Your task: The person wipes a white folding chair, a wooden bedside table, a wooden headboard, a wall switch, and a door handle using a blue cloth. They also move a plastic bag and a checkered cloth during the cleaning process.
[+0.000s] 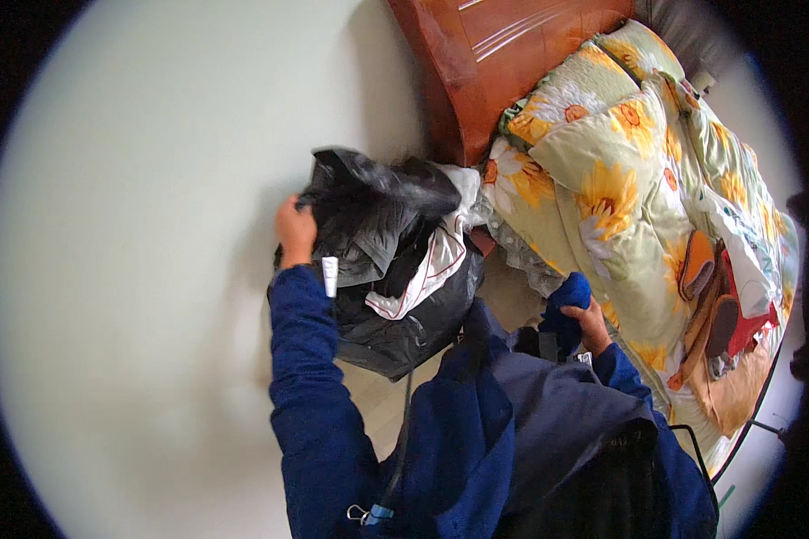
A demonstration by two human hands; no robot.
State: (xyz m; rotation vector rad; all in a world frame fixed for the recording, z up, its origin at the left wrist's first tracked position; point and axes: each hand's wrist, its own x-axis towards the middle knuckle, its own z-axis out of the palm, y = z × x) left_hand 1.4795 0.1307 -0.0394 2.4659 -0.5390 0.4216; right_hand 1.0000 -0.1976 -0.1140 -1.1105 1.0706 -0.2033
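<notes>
A large black plastic bag stands by the wall, and a grey garment and a white cloth with dark red piping show in its mouth. My left hand is closed on the bag's raised left rim, its fingertips partly hidden behind the black plastic. The upper folds of the bag are blurred. To the right, beside the bed, my right hand grips a bunched dark blue cloth. The cloth's lower part hangs down in front of me.
A bed with a flowered quilt and a reddish-brown wooden headboard fills the right side. On the quilt lie brown and orange items and a white and red bag. A pale wall runs along the left. A dark cable hangs near my body.
</notes>
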